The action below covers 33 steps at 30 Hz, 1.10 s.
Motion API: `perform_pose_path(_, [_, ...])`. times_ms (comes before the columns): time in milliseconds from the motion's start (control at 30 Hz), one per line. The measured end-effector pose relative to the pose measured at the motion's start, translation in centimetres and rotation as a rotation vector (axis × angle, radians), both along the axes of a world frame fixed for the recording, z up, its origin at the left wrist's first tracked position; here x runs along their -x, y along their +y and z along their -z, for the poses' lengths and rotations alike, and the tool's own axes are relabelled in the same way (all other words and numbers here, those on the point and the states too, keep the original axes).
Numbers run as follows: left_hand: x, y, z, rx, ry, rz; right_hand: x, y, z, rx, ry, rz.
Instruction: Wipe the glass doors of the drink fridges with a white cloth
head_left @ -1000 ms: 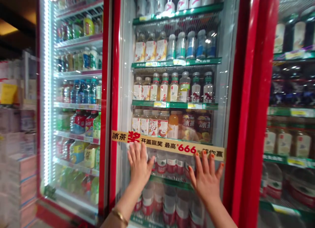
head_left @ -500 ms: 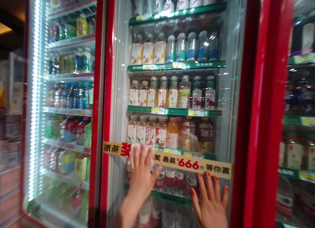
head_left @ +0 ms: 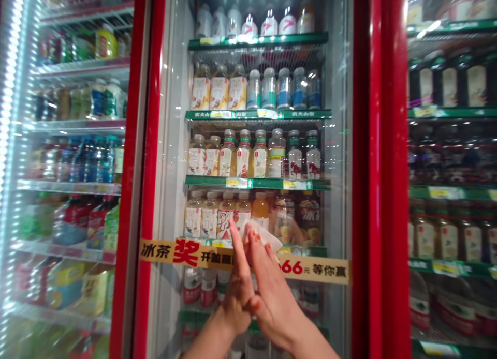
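Note:
My left hand (head_left: 237,281) and my right hand (head_left: 271,289) are together in front of a glass cooler door, palms facing and fingers stretched upward. Between them is a white tissue (head_left: 269,238), pressed by both hands. Its edge sticks out past the orange-painted fingertips of my right hand, and the rest is hidden. Just behind the hands, a tan strip with printed lettering (head_left: 318,268) runs across the glass and is partly covered by them.
Behind the glass, shelves hold rows of bottled drinks (head_left: 244,154). A red door frame (head_left: 151,157) stands at the left and another red upright (head_left: 388,167) at the right. More stocked coolers flank this one, with a lit light strip (head_left: 11,116) far left.
Both hands were apart, fingers spread, near the tan strip. They have come together at the middle, and the white tissue now shows between them. The view has shifted to the right.

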State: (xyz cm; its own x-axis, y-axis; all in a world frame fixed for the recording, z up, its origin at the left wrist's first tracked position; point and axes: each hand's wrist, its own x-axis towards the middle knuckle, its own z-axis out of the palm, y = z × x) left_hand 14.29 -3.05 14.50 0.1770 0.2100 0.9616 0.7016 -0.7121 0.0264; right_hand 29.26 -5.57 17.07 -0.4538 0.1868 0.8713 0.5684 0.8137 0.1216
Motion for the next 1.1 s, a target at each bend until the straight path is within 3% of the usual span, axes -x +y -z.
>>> perform_pose_path(100, [4.4,-0.3,-1.4,-0.032,-0.019,0.037,-3.3,1.7,-0.4,-0.223,-0.104,0.271])
perform_pose_path(200, [8.5,0.5,-3.3,-0.202,0.033,-0.224,-6.8,2.4,-3.2,-0.307,0.103,0.579])
perform_pose_path(267, [9.8,1.4,-4.2,-0.256,0.027,-0.385,-7.0,2.5,-5.7,-0.306,0.279,0.709])
perform_pose_path(367, [10.1,2.5,-4.6,-0.286,0.03,-0.461,-4.5,2.6,-7.1,-0.347,0.251,0.679])
perform_pose_path(433, [10.0,2.7,-4.5,-0.292,0.046,-0.46,-3.3,2.7,-6.0,-0.423,0.055,0.557])
perform_pose_path(500, [10.0,2.5,-4.5,-0.288,0.048,-0.454,-4.1,2.6,-4.7,-0.468,-0.08,0.498])
perform_pose_path(567, [10.0,2.0,-5.0,-0.299,0.026,-0.446,-6.4,2.5,-5.0,-0.43,-0.015,0.584])
perform_pose_path(633, [9.6,1.5,-6.1,-0.335,0.001,-0.423,-8.4,2.5,-7.0,-0.338,0.178,0.738])
perform_pose_path(733, [8.1,1.4,-8.3,-0.382,0.044,-0.373,-8.3,2.7,-9.6,-0.282,0.256,0.83])
perform_pose_path(833, [6.7,1.9,-9.6,-0.367,0.144,-0.367,-6.1,2.5,-8.4,-0.401,-0.066,0.707])
perform_pose_path(933, [6.1,2.5,-9.6,-0.34,0.162,-0.379,-6.3,2.6,-6.8,-0.523,-0.327,0.609])
perform_pose_path(1000, [6.0,2.7,-9.3,-0.337,0.166,-0.397,-7.7,3.0,-8.0,-0.492,-0.226,0.646])
perform_pose_path(1100, [6.0,2.5,-9.1,-0.343,0.168,-0.422,-8.5,3.6,-11.7,-0.353,0.167,0.727])
